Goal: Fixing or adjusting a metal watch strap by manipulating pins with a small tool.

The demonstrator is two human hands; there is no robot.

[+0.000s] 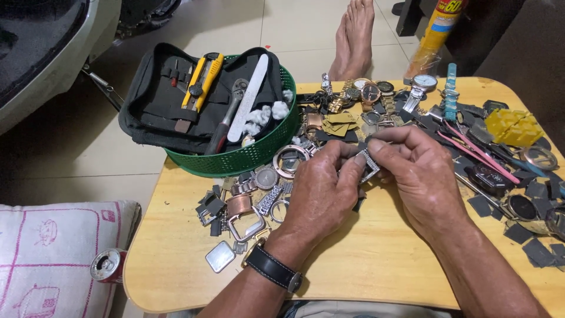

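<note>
Cluttered wooden low table (365, 265): left hand (321, 194) and right hand (415, 174) both pinch one small square metal watch case (369, 166); many loose watch parts (247, 200) lie unsorted.

The table (365, 265) was a low wooden one with rounded corners and a bare front area. A round green basket (247, 158) stood at its left rear corner. Loose watch cases, bezels and buckles (244, 209) lay in a cluster at left centre. Assembled wristwatches (371, 91) lay in a row along the rear edge. A yellow plastic block (513, 125) rested near the right rear corner, with pink tweezers (471, 154) just beside it. Dark square pieces (532, 244) were scattered along the right side.
</note>
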